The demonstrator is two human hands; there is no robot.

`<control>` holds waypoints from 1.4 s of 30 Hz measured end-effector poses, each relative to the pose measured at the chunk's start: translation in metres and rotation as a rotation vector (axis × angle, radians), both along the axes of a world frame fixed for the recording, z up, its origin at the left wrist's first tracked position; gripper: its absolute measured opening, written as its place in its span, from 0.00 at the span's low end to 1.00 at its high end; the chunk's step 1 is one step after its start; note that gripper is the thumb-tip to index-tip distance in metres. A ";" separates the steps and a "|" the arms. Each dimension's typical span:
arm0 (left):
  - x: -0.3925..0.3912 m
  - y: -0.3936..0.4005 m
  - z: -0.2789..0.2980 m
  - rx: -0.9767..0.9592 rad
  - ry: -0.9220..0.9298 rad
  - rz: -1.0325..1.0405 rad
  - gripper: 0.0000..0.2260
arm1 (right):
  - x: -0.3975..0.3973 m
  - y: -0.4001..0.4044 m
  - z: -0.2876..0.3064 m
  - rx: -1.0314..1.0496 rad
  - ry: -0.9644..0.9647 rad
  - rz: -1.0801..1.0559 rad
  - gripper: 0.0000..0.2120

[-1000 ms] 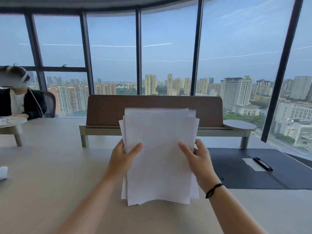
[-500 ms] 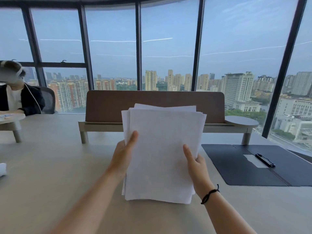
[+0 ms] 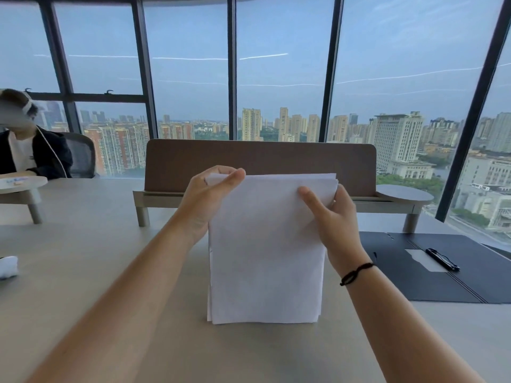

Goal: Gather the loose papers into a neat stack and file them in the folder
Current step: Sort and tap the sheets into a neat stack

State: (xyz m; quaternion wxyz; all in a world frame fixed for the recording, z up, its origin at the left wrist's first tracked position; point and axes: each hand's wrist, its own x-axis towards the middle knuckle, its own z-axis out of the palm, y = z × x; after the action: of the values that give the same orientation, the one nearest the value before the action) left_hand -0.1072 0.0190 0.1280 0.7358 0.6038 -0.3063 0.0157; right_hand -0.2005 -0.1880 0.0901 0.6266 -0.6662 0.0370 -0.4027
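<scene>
A stack of white papers (image 3: pixel 265 252) stands upright on its bottom edge on the beige table (image 3: pixel 83 272), its sides nearly flush. My left hand (image 3: pixel 204 194) pinches the top left corner. My right hand (image 3: pixel 331 217), with a black band at the wrist, grips the top right corner, thumb on the front sheet. To the right lies the dark folder (image 3: pixel 409 272), open flat, with a black pen (image 3: pixel 442 259) resting near its spine.
A brown divider panel on a low stand (image 3: pixel 260 161) crosses the table behind the papers. A person sits at the far left (image 3: pixel 27 150) beside a small round shelf. A white object (image 3: pixel 8 266) lies at the left edge.
Both hands slid from the sides of the stack up to its top corners. The sheets, fanned and lifted before, now stand on the table with edges lined up.
</scene>
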 end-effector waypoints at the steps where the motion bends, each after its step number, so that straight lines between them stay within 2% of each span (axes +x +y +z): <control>1: 0.001 0.002 -0.008 -0.015 0.074 -0.066 0.09 | 0.000 -0.002 -0.006 0.007 0.017 0.011 0.14; 3: 0.001 0.008 -0.030 -0.017 0.264 -0.214 0.10 | -0.002 -0.006 -0.021 0.033 0.070 0.058 0.12; 5: 0.001 0.012 -0.059 0.061 0.387 -0.278 0.10 | -0.008 -0.008 -0.037 0.057 0.127 0.127 0.10; 7: 0.002 0.014 -0.089 0.144 0.408 -0.265 0.13 | -0.013 -0.010 -0.054 0.079 0.190 0.195 0.10; 10: -0.001 0.012 -0.127 0.123 0.440 -0.229 0.28 | -0.021 -0.009 -0.080 0.120 0.278 0.232 0.12; 14: -0.008 -0.001 -0.141 0.039 0.455 -0.130 0.31 | -0.021 0.008 -0.104 0.172 0.303 0.124 0.10; 17: -0.007 -0.006 -0.132 0.055 0.367 -0.042 0.22 | -0.015 0.012 -0.100 0.142 0.242 0.047 0.09; 21: -0.004 0.002 -0.144 0.192 0.233 0.081 0.07 | -0.017 0.006 -0.105 0.070 0.253 0.029 0.09; 24: -0.006 0.006 -0.158 0.242 0.197 0.073 0.06 | -0.022 0.003 -0.117 0.106 0.282 0.093 0.08; 28: -0.005 0.005 -0.150 0.201 0.159 0.097 0.03 | -0.020 -0.002 -0.108 0.181 0.247 0.169 0.07; 33: -0.002 0.015 -0.134 0.272 0.117 -0.080 0.12 | -0.016 -0.010 -0.095 0.166 0.215 0.202 0.08; 38: -0.002 0.008 -0.134 0.323 0.056 0.073 0.08 | -0.014 -0.004 -0.096 0.227 0.187 0.263 0.07; 42: -0.006 0.007 -0.124 0.205 0.080 0.066 0.05 | -0.014 -0.005 -0.091 0.245 0.154 0.299 0.06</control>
State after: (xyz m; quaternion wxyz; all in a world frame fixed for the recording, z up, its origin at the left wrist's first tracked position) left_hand -0.1133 0.0259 0.0036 0.6810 0.6856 -0.2567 -0.0158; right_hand -0.2141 -0.1928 -0.0011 0.7509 -0.6120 0.0341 -0.2458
